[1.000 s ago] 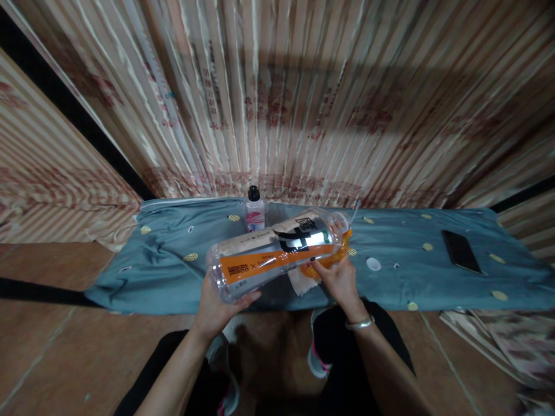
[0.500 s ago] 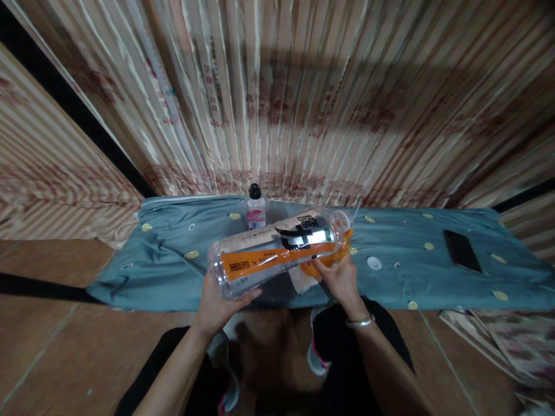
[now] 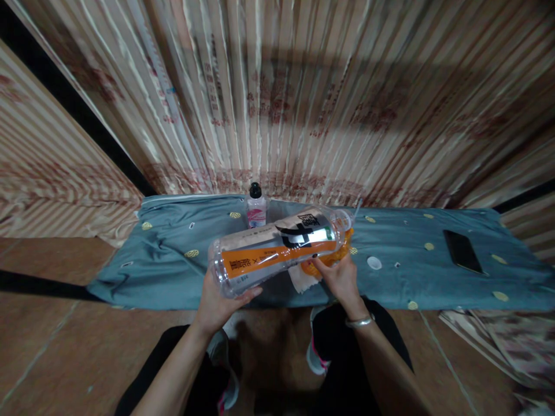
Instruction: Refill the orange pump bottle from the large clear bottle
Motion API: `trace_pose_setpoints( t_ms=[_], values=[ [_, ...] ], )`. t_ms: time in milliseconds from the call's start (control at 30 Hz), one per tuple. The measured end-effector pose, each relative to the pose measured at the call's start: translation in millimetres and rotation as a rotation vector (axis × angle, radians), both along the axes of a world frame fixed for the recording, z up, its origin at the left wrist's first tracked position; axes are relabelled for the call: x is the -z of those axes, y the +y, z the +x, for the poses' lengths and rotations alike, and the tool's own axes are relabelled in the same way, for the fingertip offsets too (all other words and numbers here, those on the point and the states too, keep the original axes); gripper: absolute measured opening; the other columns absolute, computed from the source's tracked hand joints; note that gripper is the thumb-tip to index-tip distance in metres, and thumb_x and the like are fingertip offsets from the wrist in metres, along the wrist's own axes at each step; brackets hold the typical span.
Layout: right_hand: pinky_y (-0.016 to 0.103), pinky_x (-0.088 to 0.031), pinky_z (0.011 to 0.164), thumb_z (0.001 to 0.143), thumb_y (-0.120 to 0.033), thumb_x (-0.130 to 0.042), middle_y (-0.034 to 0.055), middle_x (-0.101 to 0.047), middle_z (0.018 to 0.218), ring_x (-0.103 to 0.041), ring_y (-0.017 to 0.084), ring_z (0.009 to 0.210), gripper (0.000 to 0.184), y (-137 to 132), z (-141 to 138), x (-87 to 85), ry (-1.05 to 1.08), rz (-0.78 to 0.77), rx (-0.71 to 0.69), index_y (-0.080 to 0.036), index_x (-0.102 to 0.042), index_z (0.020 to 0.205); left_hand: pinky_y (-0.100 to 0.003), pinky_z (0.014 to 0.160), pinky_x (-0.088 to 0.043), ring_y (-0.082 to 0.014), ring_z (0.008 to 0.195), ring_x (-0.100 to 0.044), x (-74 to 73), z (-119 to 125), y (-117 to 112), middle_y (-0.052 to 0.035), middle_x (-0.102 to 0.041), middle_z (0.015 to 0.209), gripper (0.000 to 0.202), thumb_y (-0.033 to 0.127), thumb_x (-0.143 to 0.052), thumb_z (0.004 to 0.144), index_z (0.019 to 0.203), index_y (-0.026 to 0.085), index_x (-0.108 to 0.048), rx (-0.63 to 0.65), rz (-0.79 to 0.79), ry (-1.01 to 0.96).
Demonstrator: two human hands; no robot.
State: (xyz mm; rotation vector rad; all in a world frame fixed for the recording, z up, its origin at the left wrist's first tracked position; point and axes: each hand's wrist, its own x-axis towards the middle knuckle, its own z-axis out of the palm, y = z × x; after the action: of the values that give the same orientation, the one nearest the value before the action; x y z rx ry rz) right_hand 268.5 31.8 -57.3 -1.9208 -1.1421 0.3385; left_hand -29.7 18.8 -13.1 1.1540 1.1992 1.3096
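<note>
A large clear plastic bottle (image 3: 277, 248) with an orange and black label lies nearly level in front of me. My left hand (image 3: 217, 303) cups its base from below, fingers curled round it. At the neck end, my right hand (image 3: 340, 277) pinches an orange cloth (image 3: 323, 263) pressed against the bottle's underside. A pale cloth (image 3: 299, 280) lies under the bottle on the blue sheet (image 3: 165, 260).
A small bottle (image 3: 255, 209) with a black cap and pink label stands at the back of the sheet. A white cap (image 3: 373, 263) and a black phone (image 3: 462, 251) lie to the right. Striped curtains hang behind. Patterned fabric (image 3: 489, 341) lies on the floor at right.
The bottle has tipped slightly and its label has turned a little between my hands. Both hands keep their hold.
</note>
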Motion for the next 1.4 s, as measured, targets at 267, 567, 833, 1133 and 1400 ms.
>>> trace_pose_setpoints(
  t_ms=[267,567,833,1133,1400],
  values=[
    [0.055,-0.064,0.086,0.064,-0.091,-0.075,0.0239,-0.084,0.110,-0.081,0.046,0.103,0.099,-0.9,0.3,-1.1,-0.008,0.002,0.005,-0.015,-0.067,0.126,-0.056,0.102,-0.070,-0.0391,0.104,-0.086,-0.4,0.3,0.6,-0.0094,-0.087,0.102,0.068,0.045,-0.107,0.049,0.104,0.022,-0.074,-0.001,-0.019,-0.003],
    [0.055,-0.062,0.092,0.064,-0.090,-0.074,0.0259,-0.082,0.116,-0.080,0.046,0.109,0.094,-0.2,-1.5,-6.4,0.007,-0.013,-0.006,-0.016,-0.067,0.121,-0.057,0.108,-0.067,-0.0380,0.113,-0.084,-19.1,7.3,-7.4,-0.0125,-0.087,0.113,0.068,0.040,-0.107,0.052,0.106,0.020,-0.070,-0.043,-0.039,0.008],
    [0.051,-0.063,0.084,0.064,-0.097,-0.072,0.0238,-0.083,0.108,-0.081,0.045,0.101,0.099,0.4,-0.1,-1.5,-0.050,0.001,0.008,-0.016,-0.067,0.122,-0.058,0.111,-0.065,-0.0366,0.116,-0.084,-32.1,2.4,-5.3,-0.0115,-0.087,0.117,0.066,0.030,-0.105,0.054,0.109,0.022,-0.069,0.043,-0.053,0.053],
    [0.052,-0.063,0.085,0.066,-0.093,-0.074,0.0232,-0.083,0.111,-0.080,0.045,0.103,0.099,-1.0,2.4,-0.6,-0.029,-0.003,-0.016,-0.016,-0.066,0.127,-0.058,0.100,-0.070,-0.0379,0.100,-0.086,-17.4,9.1,-1.4,-0.0104,-0.087,0.100,0.066,0.045,-0.106,0.046,0.098,0.020,-0.074,0.011,-0.053,-0.001],
    [0.053,-0.062,0.090,0.072,-0.087,-0.074,0.0274,-0.081,0.120,-0.079,0.046,0.111,0.099,-2.5,-0.1,-5.5,-0.035,-0.034,-0.035,-0.011,-0.064,0.135,-0.053,0.100,-0.071,-0.0381,0.104,-0.085,-13.6,7.2,-0.6,-0.0119,-0.087,0.101,0.071,0.048,-0.107,0.043,0.099,0.018,-0.076,-0.029,-0.030,0.030]
  ],
)
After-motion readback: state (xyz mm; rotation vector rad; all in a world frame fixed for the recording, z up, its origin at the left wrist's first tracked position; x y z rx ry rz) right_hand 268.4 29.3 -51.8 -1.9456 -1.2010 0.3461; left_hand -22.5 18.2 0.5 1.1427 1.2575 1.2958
